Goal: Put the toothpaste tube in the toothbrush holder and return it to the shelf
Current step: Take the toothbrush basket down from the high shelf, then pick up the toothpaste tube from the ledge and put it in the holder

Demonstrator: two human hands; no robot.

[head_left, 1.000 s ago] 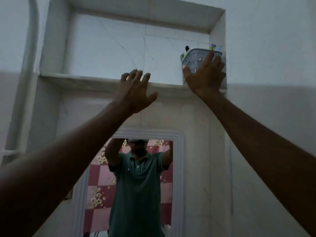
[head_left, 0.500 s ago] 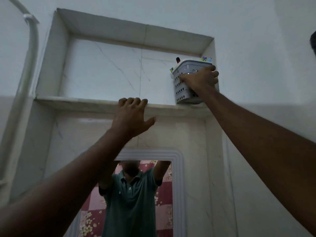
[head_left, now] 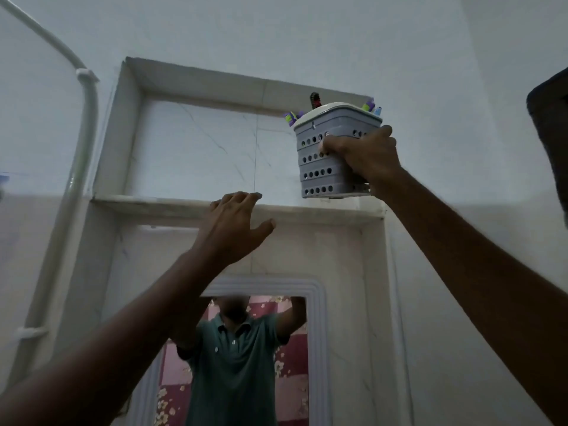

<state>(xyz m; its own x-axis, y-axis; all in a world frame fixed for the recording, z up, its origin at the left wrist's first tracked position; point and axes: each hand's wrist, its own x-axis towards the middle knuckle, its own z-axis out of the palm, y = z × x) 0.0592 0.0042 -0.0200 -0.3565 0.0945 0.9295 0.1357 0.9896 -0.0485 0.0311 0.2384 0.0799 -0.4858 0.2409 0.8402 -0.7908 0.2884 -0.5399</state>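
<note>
A grey perforated toothbrush holder point(head_left: 319, 161) hangs just above the right end of the marble shelf point(head_left: 153, 202), tilted slightly. My right hand point(head_left: 365, 155) is shut on its right side. Coloured toothbrush handles point(head_left: 292, 117) and a dark red tip point(head_left: 314, 99) stick out of its top. I cannot tell which item is the toothpaste tube. My left hand point(head_left: 233, 229) is raised with its fingers spread, fingertips at the shelf's front edge, holding nothing.
The shelf sits in a recessed marble niche point(head_left: 196, 146). A white pipe point(head_left: 83, 142) runs down the left wall. Below is a framed mirror point(head_left: 239, 358) with a person's reflection. A dark object point(head_left: 550, 133) juts in at the right edge.
The holder has lifted off the shelf's right end and come toward me in my right hand. The camera has tilted up. My left hand stays at the shelf edge.
</note>
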